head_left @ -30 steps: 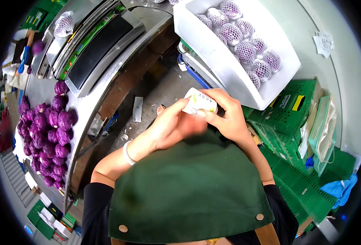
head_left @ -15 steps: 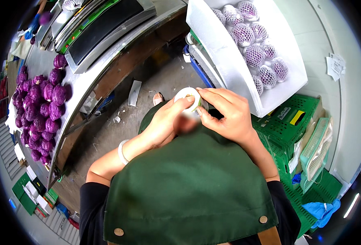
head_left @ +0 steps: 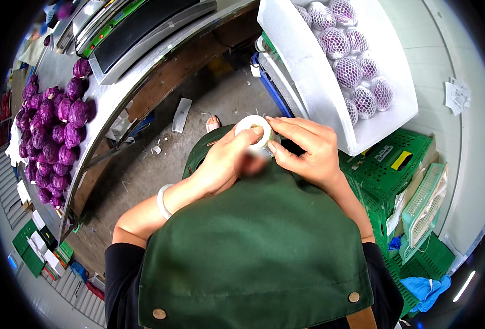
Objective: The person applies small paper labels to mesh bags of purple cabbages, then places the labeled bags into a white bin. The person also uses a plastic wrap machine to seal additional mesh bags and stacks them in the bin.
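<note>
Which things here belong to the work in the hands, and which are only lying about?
Apparently in the work:
- white roll, held by left hand and right hand
- perhaps netted purple cabbages

Just lying about:
- white strip on the floor
- crumpled blue cloth

The left hand (head_left: pixel 220 165) is partly hiding the white roll (head_left: pixel 250 121); a patch (head_left: pixel 252 164) beneath is looking blurred; a box (head_left: pixel 300 68) right of it is running off-frame.

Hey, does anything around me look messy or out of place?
Yes: a pale strip and small white scraps lie loose on the floor beside the table, looking like dropped litter. Nothing odd shows on the roll between your left hand and right hand.
</note>
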The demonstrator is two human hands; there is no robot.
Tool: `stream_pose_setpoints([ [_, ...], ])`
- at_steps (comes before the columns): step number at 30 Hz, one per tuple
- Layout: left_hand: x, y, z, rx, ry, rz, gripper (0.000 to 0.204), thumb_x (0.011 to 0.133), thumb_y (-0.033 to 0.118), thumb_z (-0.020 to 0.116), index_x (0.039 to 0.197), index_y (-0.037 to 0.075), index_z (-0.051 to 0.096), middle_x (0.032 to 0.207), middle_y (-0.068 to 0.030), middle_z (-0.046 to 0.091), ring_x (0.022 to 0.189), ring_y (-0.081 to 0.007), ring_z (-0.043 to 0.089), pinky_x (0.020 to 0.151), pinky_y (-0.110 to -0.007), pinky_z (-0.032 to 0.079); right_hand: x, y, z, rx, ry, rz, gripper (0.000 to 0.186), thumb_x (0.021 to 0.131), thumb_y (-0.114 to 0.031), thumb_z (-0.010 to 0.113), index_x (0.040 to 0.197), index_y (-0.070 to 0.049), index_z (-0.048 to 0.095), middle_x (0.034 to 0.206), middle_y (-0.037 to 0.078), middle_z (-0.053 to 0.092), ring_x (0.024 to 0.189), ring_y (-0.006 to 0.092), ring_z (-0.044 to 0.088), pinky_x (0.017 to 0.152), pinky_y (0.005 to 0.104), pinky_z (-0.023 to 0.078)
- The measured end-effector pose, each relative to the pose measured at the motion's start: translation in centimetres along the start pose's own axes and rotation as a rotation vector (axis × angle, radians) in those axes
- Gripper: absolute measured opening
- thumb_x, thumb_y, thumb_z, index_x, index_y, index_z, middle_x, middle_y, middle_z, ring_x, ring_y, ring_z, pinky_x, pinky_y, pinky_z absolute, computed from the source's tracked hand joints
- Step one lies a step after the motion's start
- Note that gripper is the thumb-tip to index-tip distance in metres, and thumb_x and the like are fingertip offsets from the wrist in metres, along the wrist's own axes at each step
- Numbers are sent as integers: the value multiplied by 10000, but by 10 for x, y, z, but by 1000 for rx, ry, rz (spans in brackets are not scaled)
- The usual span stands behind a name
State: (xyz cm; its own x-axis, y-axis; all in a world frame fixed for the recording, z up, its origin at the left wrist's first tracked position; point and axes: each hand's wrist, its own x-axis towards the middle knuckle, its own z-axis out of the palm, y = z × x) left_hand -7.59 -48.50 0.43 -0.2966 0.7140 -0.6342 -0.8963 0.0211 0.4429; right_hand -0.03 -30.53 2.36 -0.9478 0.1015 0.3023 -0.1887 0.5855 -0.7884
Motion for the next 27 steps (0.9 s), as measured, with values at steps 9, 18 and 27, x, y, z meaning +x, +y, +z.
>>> stream_pose_setpoints([
  [9, 0, -9, -4, 29, -29, 14, 301, 1018, 259, 514, 1200, 21, 542, 1042, -69, 608, 831, -145, 564, 705, -269, 465, -16, 5, 17, 14, 68, 96, 250, 751, -32, 770, 992, 18, 724, 916, 144, 735, 762, 240, 721, 666, 305, 574],
  [18, -5, -6, 0, -8, 47, 0, 339, 1014, 276, 516, 1232, 16, 526, 1068, -79, 614, 852, -155, 583, 725, -284, 481, -18, -5, 13, 265, 20, 299, 258, 814, 12, 718, 1070, 40, 719, 1023, 174, 734, 940, 229, 717, 842, 306, 552],
  [27, -2, -11, 0, -29, 61, 0, 290, 1014, 293, 493, 1122, 25, 528, 937, -86, 602, 676, -152, 493, 594, -278, 393, -19, -2, 28, -37, 156, 117, 183, 823, -35, 720, 994, 29, 707, 892, 158, 726, 726, 229, 719, 629, 298, 556],
])
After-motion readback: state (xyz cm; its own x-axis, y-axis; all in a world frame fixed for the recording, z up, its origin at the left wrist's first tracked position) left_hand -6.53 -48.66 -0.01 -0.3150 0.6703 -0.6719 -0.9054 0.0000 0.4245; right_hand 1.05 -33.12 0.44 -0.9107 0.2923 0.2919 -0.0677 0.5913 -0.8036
